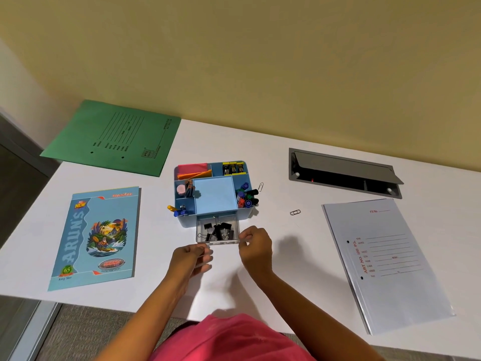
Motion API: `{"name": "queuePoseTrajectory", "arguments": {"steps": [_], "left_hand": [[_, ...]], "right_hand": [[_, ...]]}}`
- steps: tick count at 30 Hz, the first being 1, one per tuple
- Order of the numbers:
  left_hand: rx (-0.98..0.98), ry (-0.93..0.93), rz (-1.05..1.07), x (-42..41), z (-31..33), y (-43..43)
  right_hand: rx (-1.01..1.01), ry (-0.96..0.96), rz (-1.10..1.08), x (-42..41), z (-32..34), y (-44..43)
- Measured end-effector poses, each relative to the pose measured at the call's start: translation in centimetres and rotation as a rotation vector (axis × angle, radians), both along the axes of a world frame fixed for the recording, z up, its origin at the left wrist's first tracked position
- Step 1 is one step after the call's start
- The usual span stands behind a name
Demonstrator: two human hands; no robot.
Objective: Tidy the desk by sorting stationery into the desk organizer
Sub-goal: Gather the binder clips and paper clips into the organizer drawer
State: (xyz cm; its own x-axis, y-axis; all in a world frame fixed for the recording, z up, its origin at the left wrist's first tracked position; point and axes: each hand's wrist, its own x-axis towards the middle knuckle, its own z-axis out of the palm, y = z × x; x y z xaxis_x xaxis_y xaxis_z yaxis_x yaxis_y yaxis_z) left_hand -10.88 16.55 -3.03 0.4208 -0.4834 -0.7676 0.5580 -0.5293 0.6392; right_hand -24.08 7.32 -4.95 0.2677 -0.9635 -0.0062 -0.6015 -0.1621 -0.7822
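The blue desk organizer (216, 196) stands mid-desk with sticky notes, pens and markers in its compartments. Its clear drawer (217, 241) is pulled out toward me and holds several black binder clips (220, 230). My right hand (256, 246) is at the drawer's front right corner, thumb and forefinger pinched at its edge. My left hand (192, 259) rests on the desk just in front of the drawer's left corner with its fingers loosely curled; whether it holds anything is unclear. A loose paper clip (261, 187) lies beside the organizer, and a second paper clip (295, 212) lies farther right.
A green folder (114, 136) lies at the back left and a blue notebook (99, 235) at the left. A grey file (385, 261) sits at the right. An open cable hatch (343, 173) is set into the desk at the back right.
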Motion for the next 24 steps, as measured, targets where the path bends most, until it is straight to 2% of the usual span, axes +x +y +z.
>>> {"name": "queuePoseTrajectory", "arguments": {"steps": [2,4,6,9,12,17,24], "left_hand": [[0.004,0.006,0.012,-0.1,0.0,0.0],[0.010,0.013,0.009,-0.1,0.0,0.2],[0.022,0.018,-0.009,0.0,-0.1,0.3],[0.034,0.029,-0.019,0.3,0.0,0.0],[0.006,-0.003,-0.025,0.7,0.2,-0.6],[-0.037,-0.038,0.007,1.1,0.9,-1.8],[-0.049,0.020,0.134,1.5,1.6,-3.6]], "right_hand": [[0.042,0.075,0.036,-0.1,-0.2,0.3],[0.207,0.243,0.137,-0.2,-0.2,0.2],[0.311,0.293,0.191,-0.2,-0.3,0.0],[0.457,0.167,0.160,0.2,0.2,-0.3],[0.637,-0.106,0.052,0.3,1.0,-0.4],[0.648,-0.291,-0.034,0.8,1.5,-0.7],[0.696,-0.406,-0.138,2.7,2.4,-2.4]]}}
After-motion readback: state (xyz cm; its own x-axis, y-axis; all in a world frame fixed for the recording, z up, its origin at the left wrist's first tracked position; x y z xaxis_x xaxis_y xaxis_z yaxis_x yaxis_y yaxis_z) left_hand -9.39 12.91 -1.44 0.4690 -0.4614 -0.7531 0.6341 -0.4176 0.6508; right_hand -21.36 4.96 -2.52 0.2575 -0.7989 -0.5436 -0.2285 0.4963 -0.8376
